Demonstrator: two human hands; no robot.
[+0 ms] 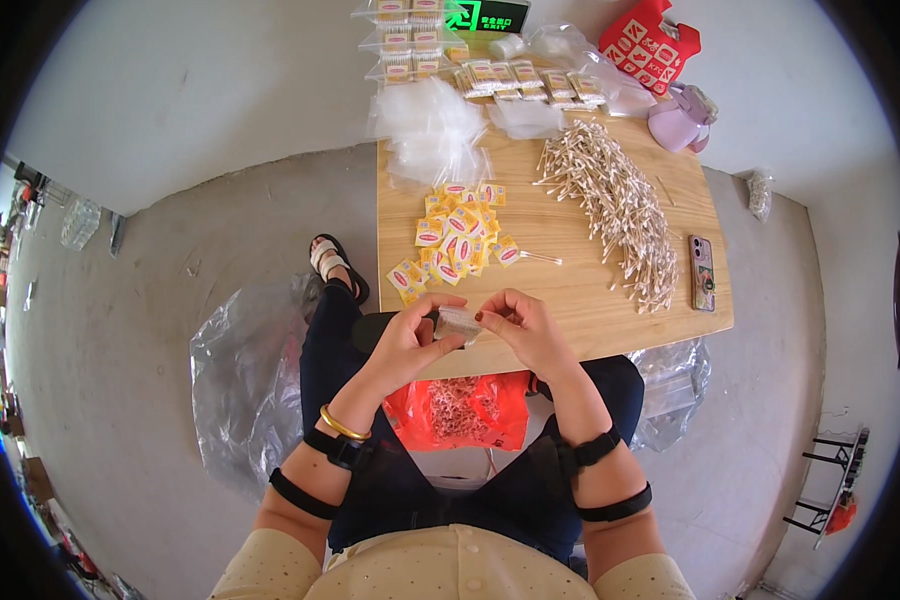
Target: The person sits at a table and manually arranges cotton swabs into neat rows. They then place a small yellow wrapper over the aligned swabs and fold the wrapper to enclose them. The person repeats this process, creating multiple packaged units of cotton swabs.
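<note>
Over the table's near edge, my left hand (410,338) grips a small clear packet of cotton swabs (457,322) between thumb and fingers. My right hand (526,328) is closed in a pinch at the packet's right edge; its fingertips partly hide what they hold there. Just beyond my hands lies a heap of yellow-and-white printed cards (458,235), with a few loose swabs (541,258) beside it. A long pile of loose cotton swabs (615,205) spreads across the right half of the wooden table (530,215).
Empty clear bags (425,130) lie at the far left, near rows of filled swab packets (525,78). A red bag (650,45), a lilac jug (680,118) and a phone (703,272) line the right side. Below the near edge, a red plastic bag (460,410) holds more swabs.
</note>
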